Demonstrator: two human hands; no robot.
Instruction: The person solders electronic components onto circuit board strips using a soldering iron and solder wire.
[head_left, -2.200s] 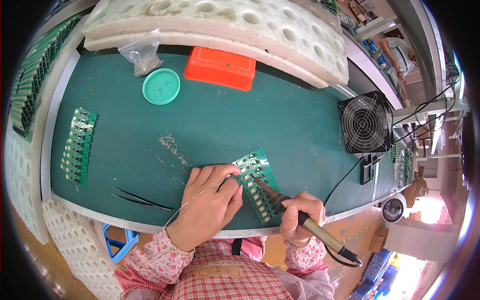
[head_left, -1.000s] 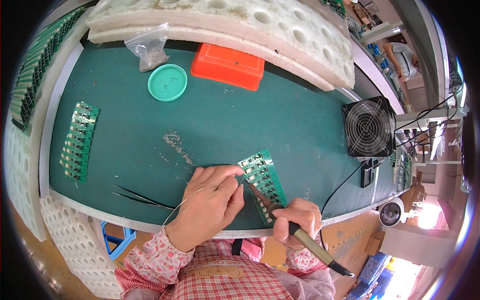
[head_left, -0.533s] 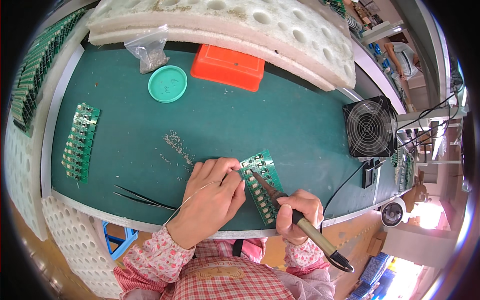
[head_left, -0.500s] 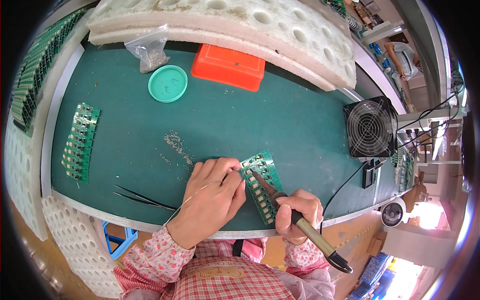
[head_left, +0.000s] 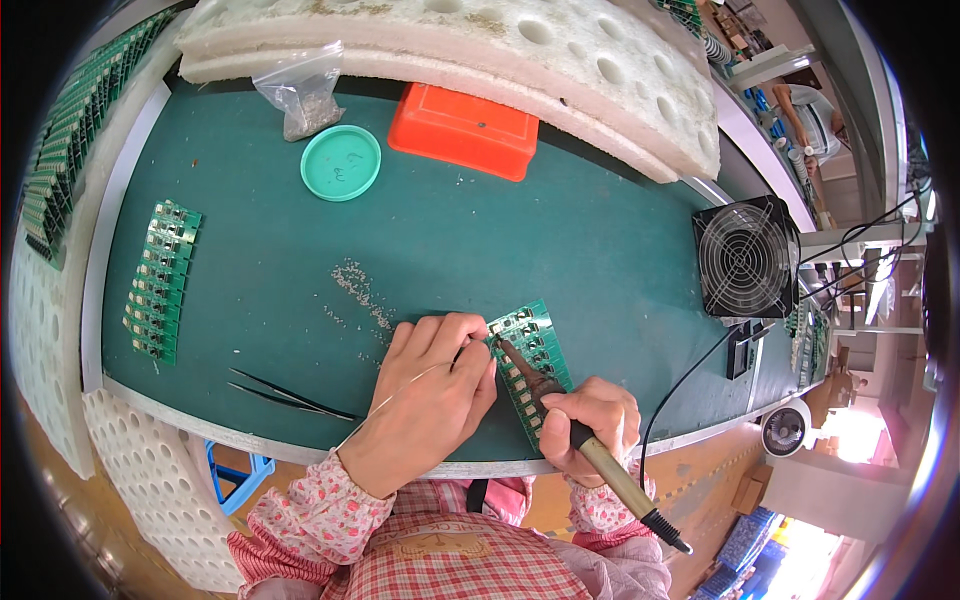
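Observation:
My right hand (head_left: 597, 425) grips a soldering iron (head_left: 612, 468) by its tan handle. The iron's dark tip meets a green circuit board panel (head_left: 541, 347) near its upper left edge. The panel lies at a slant on the green mat, with rows of small white and black parts. My left hand (head_left: 428, 395) is closed beside the panel's left edge, its fingertips near the iron's tip. A thin silvery solder wire (head_left: 398, 391) runs over the back of this hand into its fingers; the pinch itself is mostly hidden. Black tweezers (head_left: 290, 396) lie left of my left wrist.
Tiny pale parts (head_left: 362, 292) are scattered mid-mat. A second board panel (head_left: 162, 285) lies at left. Behind are a teal lid (head_left: 341, 163), a bag of small parts (head_left: 306, 100), a red bin (head_left: 463, 132) and white foam (head_left: 450, 50). A fan (head_left: 745, 257) stands at right beside cables.
My right hand has moved slightly left, and the iron's tip has shifted a little left on the panel. My left hand keeps its closed pose. The whole view has shifted slightly.

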